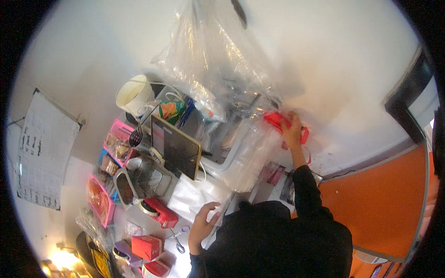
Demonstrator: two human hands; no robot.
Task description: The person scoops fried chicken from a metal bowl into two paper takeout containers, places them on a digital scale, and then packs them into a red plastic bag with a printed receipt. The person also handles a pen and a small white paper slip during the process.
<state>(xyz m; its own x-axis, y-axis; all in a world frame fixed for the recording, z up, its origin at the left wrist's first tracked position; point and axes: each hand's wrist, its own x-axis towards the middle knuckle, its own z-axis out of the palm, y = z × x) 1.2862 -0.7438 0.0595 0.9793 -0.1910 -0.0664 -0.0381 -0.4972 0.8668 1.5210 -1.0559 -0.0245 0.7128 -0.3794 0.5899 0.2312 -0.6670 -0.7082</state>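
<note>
My right hand (292, 132) reaches up to the right, by the wall, with its fingers around a bright red item with loops (275, 119). It looks like soft cloth or plastic, but I cannot make out its exact kind. Clear plastic bags (252, 153) hang and lie just left of that hand. Lower down, my left hand (203, 224) is held over the table edge, its fingers curved and apart, holding nothing. Beside it lie white plastic sheets (192, 197) and scissors (178, 243).
A tablet-like screen (176, 147) stands mid-table. Left of it are a red tape dispenser (160, 213), red boxes (147, 247), a pink basket (101, 200) and a white bucket (134, 95). A large clear plastic bag (199, 55) hangs on the wall. An orange panel (375, 204) stands right.
</note>
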